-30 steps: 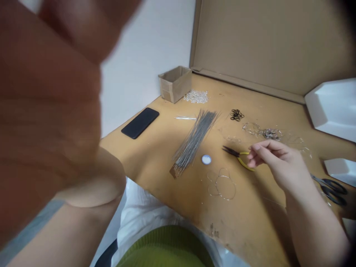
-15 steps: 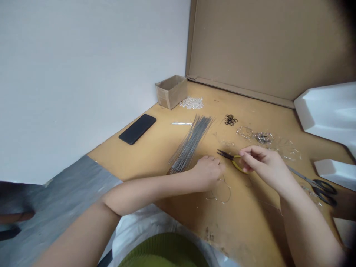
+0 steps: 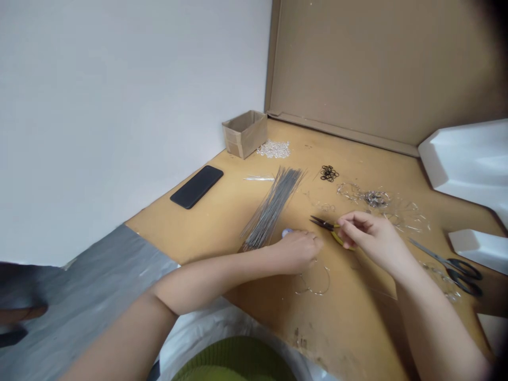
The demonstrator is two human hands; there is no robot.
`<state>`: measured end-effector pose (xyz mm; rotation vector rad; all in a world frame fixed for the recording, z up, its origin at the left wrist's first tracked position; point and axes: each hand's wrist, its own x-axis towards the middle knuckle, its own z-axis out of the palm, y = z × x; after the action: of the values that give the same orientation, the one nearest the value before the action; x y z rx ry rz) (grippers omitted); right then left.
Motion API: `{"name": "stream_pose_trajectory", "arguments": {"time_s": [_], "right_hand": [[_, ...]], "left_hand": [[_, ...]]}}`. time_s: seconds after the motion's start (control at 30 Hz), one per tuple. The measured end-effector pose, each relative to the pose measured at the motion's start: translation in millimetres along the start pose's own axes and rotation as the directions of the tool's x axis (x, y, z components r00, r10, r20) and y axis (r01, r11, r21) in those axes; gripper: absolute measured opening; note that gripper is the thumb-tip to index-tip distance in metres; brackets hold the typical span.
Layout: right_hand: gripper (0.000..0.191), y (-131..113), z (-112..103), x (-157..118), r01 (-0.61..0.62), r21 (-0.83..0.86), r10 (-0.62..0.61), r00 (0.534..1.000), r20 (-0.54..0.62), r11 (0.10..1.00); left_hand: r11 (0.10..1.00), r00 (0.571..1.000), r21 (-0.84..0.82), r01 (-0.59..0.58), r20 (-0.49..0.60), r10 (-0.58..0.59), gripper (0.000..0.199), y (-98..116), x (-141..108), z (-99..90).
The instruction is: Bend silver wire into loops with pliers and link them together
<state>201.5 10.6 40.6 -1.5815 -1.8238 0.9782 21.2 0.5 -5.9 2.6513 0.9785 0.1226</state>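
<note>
Low over the table's near part is my left hand (image 3: 299, 252), its fingers curled closed; what they hold, if anything, is hidden. A thin wire loop (image 3: 328, 279) shows just below its fingertips, and a small pale-blue item (image 3: 286, 232) peeks out at its upper edge. To the right, my right hand (image 3: 369, 235) is closed in a pinch of thumb and fingers, and anything in it is too small to make out. Beneath that hand lie yellow-handled pliers (image 3: 323, 222), jaws pointing left. A bundle of straight grey wires (image 3: 273, 209) lies just beyond my left hand.
A cardboard box (image 3: 245, 136) stands at the back beside clear beads (image 3: 274, 148). A black phone (image 3: 197, 186) lies left. Black rings (image 3: 329, 173), a pile of wire pieces (image 3: 376, 198) and scissors (image 3: 462, 272) are on the right, near white foam blocks (image 3: 472, 159).
The pale-blue item now shows beside my left hand, which has turned slightly. My right hand has shifted a little left over the pliers' handles.
</note>
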Motion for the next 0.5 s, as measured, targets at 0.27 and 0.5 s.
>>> {"name": "stream_pose_trajectory", "arguments": {"time_s": [0.27,0.5], "right_hand": [[0.037,8,8,4,-0.031,0.115,0.022,0.997,0.076,0.993],[0.036,16,17,8,0.01,0.151,-0.023,0.996,0.089,0.989]], "left_hand": [[0.8,0.994,-0.589,-0.112,-0.074,0.085,0.012,-23,-4,-21.4],[0.558,0.995,-0.827,-0.073,-0.1,-0.017,0.007,-33,-8,-41.7]]}}
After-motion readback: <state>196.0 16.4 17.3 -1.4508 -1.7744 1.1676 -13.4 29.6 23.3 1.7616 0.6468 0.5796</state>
